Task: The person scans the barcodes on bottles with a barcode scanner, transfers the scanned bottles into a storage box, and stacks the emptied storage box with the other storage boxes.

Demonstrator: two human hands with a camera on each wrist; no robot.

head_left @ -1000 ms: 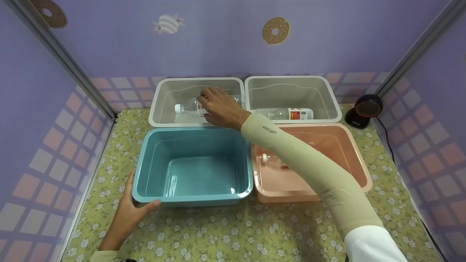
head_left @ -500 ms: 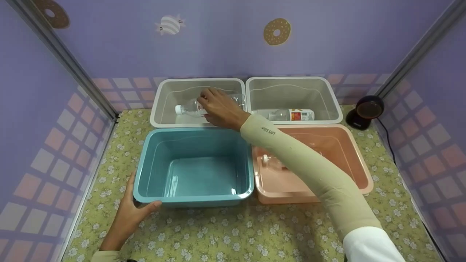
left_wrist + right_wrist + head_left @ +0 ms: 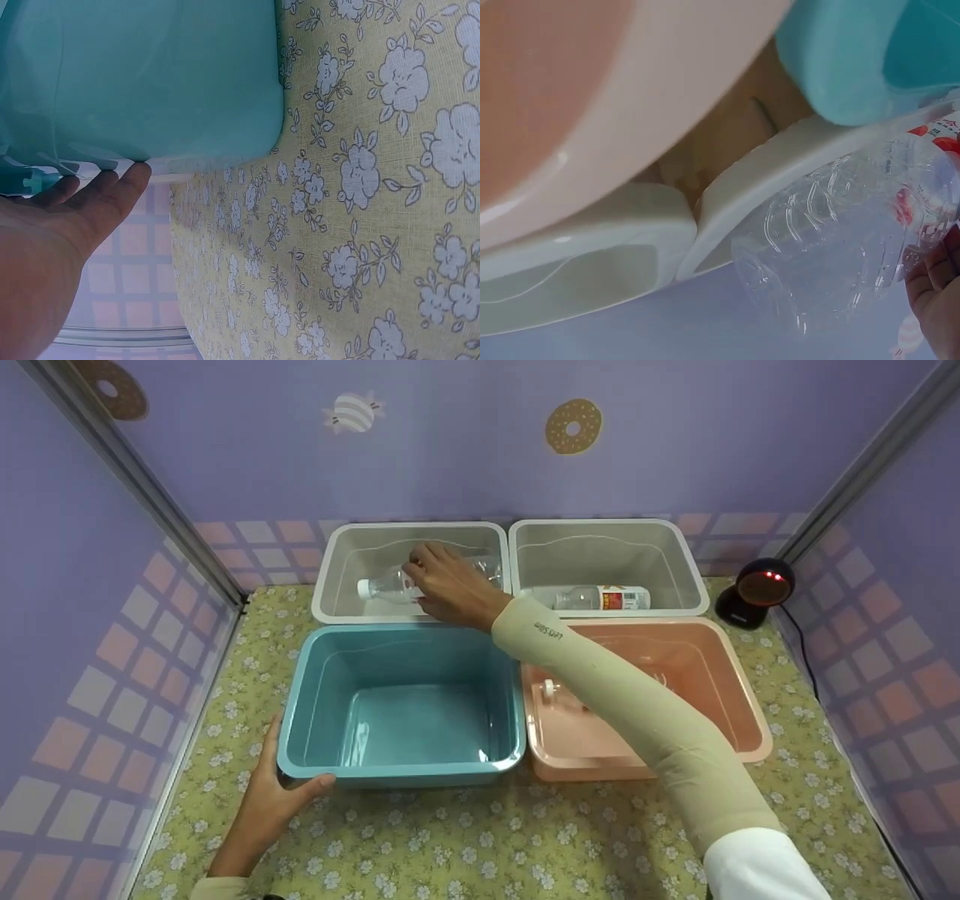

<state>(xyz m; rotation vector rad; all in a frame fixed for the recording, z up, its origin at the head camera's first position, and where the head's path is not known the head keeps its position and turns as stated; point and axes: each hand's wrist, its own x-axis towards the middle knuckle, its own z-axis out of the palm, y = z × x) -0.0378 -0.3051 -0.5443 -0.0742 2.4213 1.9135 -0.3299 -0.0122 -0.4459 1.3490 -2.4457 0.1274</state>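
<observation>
While right hand (image 3: 456,589) grips bottle (image 3: 388,585), orange bin (image 3: 589,761) seemingly holds another (image 3: 564,695).

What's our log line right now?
right hand: holds clear bottle at back-left tub | left hand: touches blue tub | back-right tub: labelled bottle | orange tub: capped bottle, partly hidden
</observation>
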